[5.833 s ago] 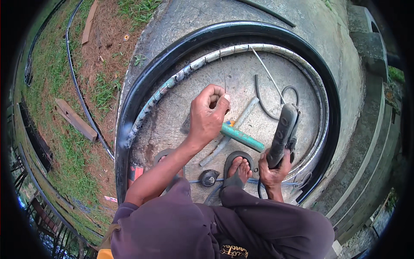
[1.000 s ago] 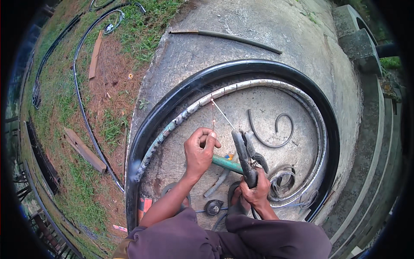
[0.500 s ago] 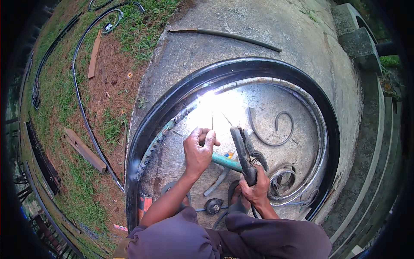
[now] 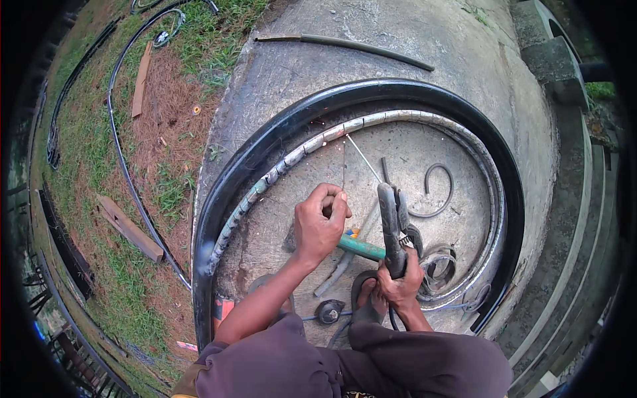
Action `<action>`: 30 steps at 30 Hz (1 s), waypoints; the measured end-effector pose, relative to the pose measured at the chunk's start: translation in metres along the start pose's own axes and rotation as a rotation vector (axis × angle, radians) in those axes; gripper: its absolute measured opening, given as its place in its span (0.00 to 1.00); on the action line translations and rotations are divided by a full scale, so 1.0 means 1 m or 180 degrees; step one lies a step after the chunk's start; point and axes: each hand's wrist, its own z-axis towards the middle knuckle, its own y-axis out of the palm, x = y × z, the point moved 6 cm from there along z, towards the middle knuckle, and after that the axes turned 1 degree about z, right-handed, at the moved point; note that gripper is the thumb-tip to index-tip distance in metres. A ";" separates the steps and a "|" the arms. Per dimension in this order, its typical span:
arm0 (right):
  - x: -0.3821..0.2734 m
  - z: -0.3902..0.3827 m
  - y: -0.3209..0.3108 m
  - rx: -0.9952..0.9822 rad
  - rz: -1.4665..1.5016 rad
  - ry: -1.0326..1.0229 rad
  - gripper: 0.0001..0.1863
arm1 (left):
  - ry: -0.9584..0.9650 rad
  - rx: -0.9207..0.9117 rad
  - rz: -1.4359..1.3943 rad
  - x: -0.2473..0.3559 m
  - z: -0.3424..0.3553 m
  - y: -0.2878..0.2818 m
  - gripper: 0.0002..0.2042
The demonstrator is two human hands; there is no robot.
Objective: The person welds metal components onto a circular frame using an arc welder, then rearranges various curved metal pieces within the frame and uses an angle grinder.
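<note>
My right hand (image 4: 403,282) grips a black welding electrode holder (image 4: 391,229), its jaws pointing away from me. A thin white welding electrode (image 4: 364,159) slants up from the jaws to the inner edge of a curved metal pipe (image 4: 298,156), which has several dark cuts across it. Pinched in the fingers of my left hand (image 4: 320,222) is a thin wire (image 4: 344,166), standing up towards the same spot on the pipe. Whether electrode and wire touch the pipe I cannot tell. Beneath my hands lies a green handle (image 4: 365,248), partly hidden by the holder.
A black curved channel (image 4: 411,89) arches around the pipe on the concrete. Inside the ring lie a bent grey strip (image 4: 434,213), a coiled strip (image 4: 439,268) and a black round object (image 4: 328,310). Wood boards (image 4: 133,229) rest on the grass at left.
The bright white welding glare has gone out, and the pipe's cuts show clearly. Both hands have shifted slightly right, still holding the electrode holder and the wire.
</note>
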 end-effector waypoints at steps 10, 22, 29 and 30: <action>-0.006 0.007 0.003 0.0081 -0.0176 -0.0275 0.18 | 0.0188 0.0081 0.0086 -0.004 0.016 0.003 0.07; 0.000 0.007 0.003 -0.0079 -0.0224 -0.0053 0.22 | 0.0208 0.0156 0.0066 -0.003 0.015 -0.001 0.06; -0.001 0.010 0.005 -0.0125 -0.0210 -0.0016 0.21 | 0.0128 0.0124 0.0089 -0.003 0.017 0.001 0.06; -0.001 0.010 0.005 -0.0128 -0.0208 -0.0015 0.21 | 0.0132 0.0130 0.0084 -0.003 0.017 0.002 0.06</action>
